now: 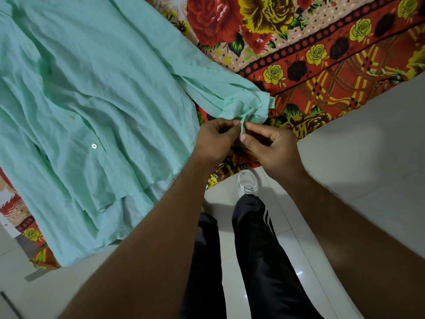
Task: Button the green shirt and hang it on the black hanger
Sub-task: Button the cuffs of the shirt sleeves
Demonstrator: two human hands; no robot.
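Hands meet at the near right edge of the bed, both bare: the left hand (216,140) and the right hand (274,147) come together fingertip to fingertip, each pinching the same narrow strip of cloth at the cuff (251,107) of the pale green, creased woven shirt (92,77). The left hand's fingers are curled in, with thumb and forefinger closed on the strip from the left; the right hand's thumb and forefinger close on it from the right, its other fingers bent loosely behind. The strip stands between the two hands, and the bunched cuff lies just beyond the fingertips on the far side. The shirt lies spread over the left and middle of the scene, its sleeve running out to the right toward the hands and its hem hanging over the near edge of the bed. A small round white button (93,146) shows on the shirt front, left of the left hand and well apart from it; whether it is fastened I cannot tell. Under the shirt lies a red, yellow and black flower-printed sheet (322,54), which covers the far right of the scene and drapes over the edge. Nearer, glossy white floor tiles (368,157) fill the right side, and the person's legs in black track trousers with white side stripes (253,249) stand on them, with a white laced trainer (248,183) on the floor just below the hands
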